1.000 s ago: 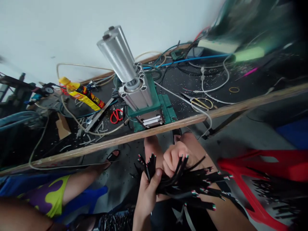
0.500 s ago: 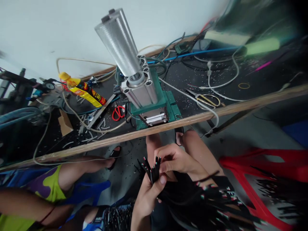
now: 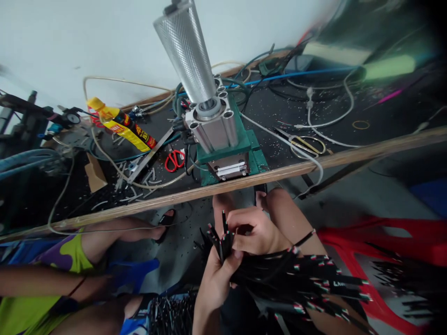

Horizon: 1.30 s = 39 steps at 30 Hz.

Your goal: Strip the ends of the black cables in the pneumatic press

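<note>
1. Two hands meeting low in the centre of the view, over the lap, below the wooden edge of a workbench [image 3: 349,156].
2. Left hand [image 3: 214,279] clenched around a bundle of short black cables [image 3: 300,281], thumb pressed across the upper strands.
3. Cables thin, black-sheathed, each cut end showing tiny red, white and green wire tips; one small tuft standing upright above the left fist, the larger mass fanning out to the right across the thigh.
4. Right hand [image 3: 256,230] curled over the upright tuft, fingertips pinching at its ends; a thin black band around that wrist.
5. Directly above the hands, at the bench edge, a green press machine [image 3: 230,153] topped by a tilted silver cylinder [image 3: 186,49].
6. On the dark bench top: red-handled scissors [image 3: 174,159] left of the machine, a yellow bottle [image 3: 120,130] lying farther left, brass-coloured scissors [image 3: 303,144] to the right, tangled hoses and wires all around.
7. Red plastic stool [image 3: 377,242] at right, carrying more black cables.
8. Another person's leg and bright shorts [image 3: 66,251] at lower left.
</note>
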Available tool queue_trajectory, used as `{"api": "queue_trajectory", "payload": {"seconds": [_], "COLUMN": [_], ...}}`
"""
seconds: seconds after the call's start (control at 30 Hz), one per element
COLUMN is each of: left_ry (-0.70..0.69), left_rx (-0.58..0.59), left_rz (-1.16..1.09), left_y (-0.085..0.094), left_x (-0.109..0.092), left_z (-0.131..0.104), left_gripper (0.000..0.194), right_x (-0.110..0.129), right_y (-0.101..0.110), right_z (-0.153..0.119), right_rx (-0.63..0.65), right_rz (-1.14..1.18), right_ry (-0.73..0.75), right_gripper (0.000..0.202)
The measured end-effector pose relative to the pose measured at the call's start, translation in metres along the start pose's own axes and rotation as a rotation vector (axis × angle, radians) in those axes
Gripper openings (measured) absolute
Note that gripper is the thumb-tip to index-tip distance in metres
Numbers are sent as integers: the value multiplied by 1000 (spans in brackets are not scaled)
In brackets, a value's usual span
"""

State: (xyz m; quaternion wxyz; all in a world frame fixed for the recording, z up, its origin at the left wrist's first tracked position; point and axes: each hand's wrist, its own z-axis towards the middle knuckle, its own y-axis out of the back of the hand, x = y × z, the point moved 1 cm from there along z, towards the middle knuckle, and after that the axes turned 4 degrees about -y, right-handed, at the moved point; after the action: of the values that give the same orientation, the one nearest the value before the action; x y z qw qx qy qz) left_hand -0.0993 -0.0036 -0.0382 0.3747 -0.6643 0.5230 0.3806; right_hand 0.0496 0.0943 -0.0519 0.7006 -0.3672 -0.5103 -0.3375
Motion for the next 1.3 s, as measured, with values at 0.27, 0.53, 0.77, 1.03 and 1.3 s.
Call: {"api": "queue_trajectory", "payload": {"seconds": [0.27, 0.53, 0.77, 1.03, 1.3], "left_ry": [-37, -73, -163, -136, -1], "left_rx": [-149, -58, -11, -90, -69], "left_rz": [-19, 81, 121, 117, 165], "left_y": [-4, 6, -2, -1, -7], "left_x": [12, 18, 9, 8, 20], "left_z": [6, 13, 14, 12, 1], "left_gripper": [51, 56, 57, 48, 55], "right_x": [-6, 12, 24, 40, 32], "right_y": [6, 14, 20, 28, 15], "right_z": [-10, -13, -11, -9, 23], "right_rx": [-66, -32, -31, -53, -397], "right_rz": [-187, -233, -313, -241, 198], "right_ry": [-41, -7, 122, -8, -73], "right_gripper": [43, 49, 52, 49, 42]}}
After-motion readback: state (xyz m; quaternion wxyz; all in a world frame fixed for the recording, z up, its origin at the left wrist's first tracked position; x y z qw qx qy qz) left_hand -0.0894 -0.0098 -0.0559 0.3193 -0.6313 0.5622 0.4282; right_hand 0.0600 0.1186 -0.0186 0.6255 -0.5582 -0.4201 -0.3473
